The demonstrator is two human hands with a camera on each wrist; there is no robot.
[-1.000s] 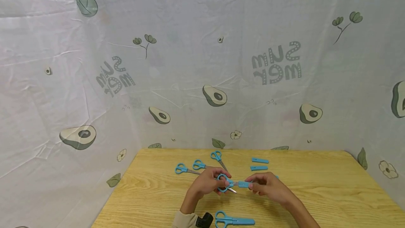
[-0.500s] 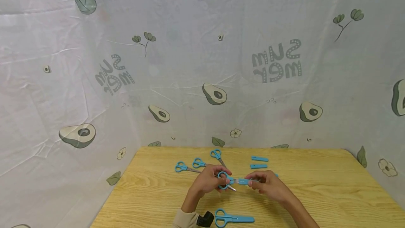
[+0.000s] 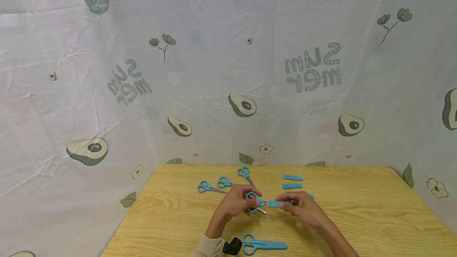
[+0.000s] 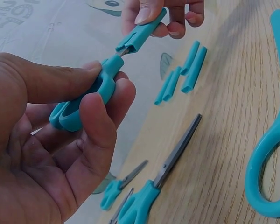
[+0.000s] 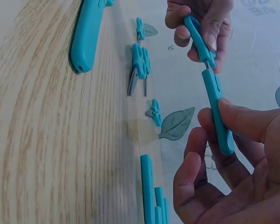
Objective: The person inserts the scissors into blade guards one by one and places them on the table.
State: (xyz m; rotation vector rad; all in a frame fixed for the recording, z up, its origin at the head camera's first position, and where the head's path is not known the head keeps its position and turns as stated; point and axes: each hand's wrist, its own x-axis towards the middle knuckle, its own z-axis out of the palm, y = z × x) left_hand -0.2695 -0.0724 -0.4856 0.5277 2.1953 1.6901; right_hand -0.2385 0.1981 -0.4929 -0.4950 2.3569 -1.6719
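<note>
My left hand (image 3: 235, 202) grips a pair of scissors (image 4: 111, 70) by its blue handles, thumb on top. Between thumb and fingers, my right hand (image 3: 303, 208) pinches a blue blade cover (image 5: 215, 102). The cover sits over most of the blades, and a short strip of bare metal shows between it and the handles. Both hands are raised above the table in the wrist views. Below the left hand in the head view, the bare blade (image 3: 262, 211) of another pair of scissors sticks out; the hand hides its handles.
On the wooden table (image 3: 357, 209), uncovered scissors (image 3: 204, 186) lie at the back left. Several loose covers (image 3: 292, 186) lie at the back right, one partly behind the right hand. A covered pair of scissors (image 3: 264, 245) lies near the front. A printed curtain (image 3: 214, 70) hangs behind.
Both hands keep their grips and almost the same place. The gap between cover and handles looks slightly narrower. The whole head view has shifted up a little.
</note>
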